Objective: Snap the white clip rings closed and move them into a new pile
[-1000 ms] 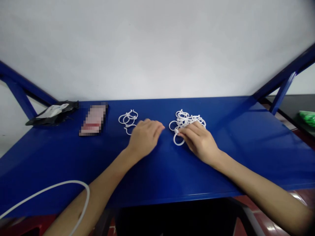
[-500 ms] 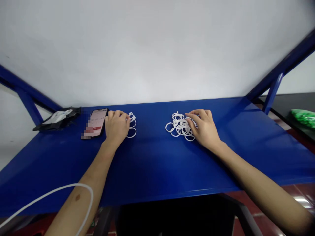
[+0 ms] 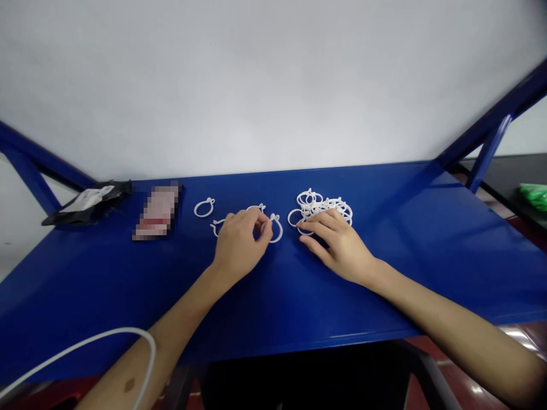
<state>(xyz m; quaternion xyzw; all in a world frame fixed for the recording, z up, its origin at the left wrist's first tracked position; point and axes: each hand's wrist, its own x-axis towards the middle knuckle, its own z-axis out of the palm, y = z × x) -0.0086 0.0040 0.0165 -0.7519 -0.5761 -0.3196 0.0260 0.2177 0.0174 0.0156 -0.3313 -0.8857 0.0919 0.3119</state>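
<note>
My left hand (image 3: 240, 245) rests on the blue table (image 3: 273, 285) with its fingers pinched on a white plastic ring (image 3: 274, 228). More white rings lie around it: one (image 3: 204, 208) stands apart at the left, and another (image 3: 217, 226) peeks out beside my knuckles. My right hand (image 3: 337, 242) lies flat with fingers stretched out on the near edge of a heap of white rings (image 3: 322, 208). The two hands are a short gap apart.
A phone (image 3: 156, 212) lies at the back left of the table. Beyond it sits a black packet with a white label (image 3: 88, 200). Blue frame struts rise at both sides. A white cable (image 3: 85, 341) arcs over my left forearm.
My left hand moved right from beside the phone to the middle, dragging rings with it; they now lie spread out. My right hand shifted slightly toward me on the heap.
</note>
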